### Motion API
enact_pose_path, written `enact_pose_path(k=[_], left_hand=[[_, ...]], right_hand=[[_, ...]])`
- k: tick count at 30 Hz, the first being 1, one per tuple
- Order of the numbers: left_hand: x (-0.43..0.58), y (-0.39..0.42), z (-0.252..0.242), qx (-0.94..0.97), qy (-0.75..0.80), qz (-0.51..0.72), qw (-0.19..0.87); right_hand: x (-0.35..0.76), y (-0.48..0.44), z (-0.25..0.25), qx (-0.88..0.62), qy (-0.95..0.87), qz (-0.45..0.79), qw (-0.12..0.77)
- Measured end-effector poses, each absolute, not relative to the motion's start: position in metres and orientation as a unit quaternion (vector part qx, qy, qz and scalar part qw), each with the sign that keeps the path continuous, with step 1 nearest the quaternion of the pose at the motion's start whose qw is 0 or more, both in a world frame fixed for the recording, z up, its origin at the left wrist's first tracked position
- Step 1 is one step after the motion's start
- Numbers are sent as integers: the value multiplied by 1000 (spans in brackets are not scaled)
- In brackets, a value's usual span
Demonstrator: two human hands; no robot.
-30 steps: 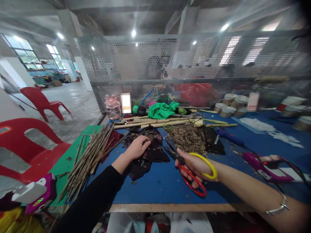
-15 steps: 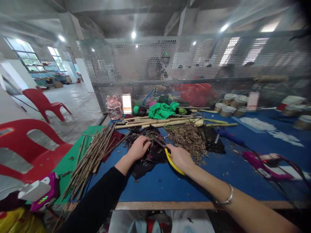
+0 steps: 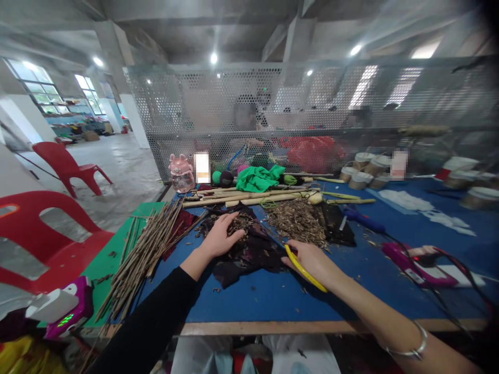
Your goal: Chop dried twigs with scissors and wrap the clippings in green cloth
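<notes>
My left hand (image 3: 219, 240) rests with its fingers and thumb spread on a small heap of brown twig cuttings (image 3: 242, 223). Those cuttings lie on a crumpled dark cloth (image 3: 249, 259). In my right hand (image 3: 312, 262) is a pair of scissors with yellow handles (image 3: 306, 271); the thin blades point away to the upper left, above the cloth's right side. Beyond the blades lies a larger pile of cuttings (image 3: 296, 221). To the left of my left hand is a bundle of thin brown sticks (image 3: 142, 259).
Thick pale stalks (image 3: 253, 199) and a green cloth (image 3: 260, 178) lie at the back, before a perforated metal screen (image 3: 218, 114). A blue glue gun (image 3: 364, 220), a purple power strip (image 3: 419, 265) and several lidded tubs (image 3: 360, 180) stand right. A red chair (image 3: 58, 239) is left.
My right hand has drawn the scissors to the right and towards me, away from my left hand. My left hand has spread its fingers and shifted slightly left over the cuttings.
</notes>
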State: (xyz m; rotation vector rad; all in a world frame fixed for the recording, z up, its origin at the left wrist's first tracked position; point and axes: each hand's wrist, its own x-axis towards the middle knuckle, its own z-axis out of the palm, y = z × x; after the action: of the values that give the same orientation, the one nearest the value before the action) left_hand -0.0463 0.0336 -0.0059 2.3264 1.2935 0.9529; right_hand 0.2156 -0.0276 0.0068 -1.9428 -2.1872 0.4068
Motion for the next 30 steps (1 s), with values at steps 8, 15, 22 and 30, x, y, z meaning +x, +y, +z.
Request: enact_pose_path(k=[8,15,22,30], left_hand=[[-22,96,22,806,544,217,87],[1,131,22,836,528,107,108],[-40,89,47,844,482,215,96],[-95,59,32,718,625,291,99]], right_hand=[[182,-3,48,-614,-585,367,382],[139,50,26,-532,-459,463,540],[152,44,7,-537,-499,415,538],[147,40,1,-556,-614,287,481]])
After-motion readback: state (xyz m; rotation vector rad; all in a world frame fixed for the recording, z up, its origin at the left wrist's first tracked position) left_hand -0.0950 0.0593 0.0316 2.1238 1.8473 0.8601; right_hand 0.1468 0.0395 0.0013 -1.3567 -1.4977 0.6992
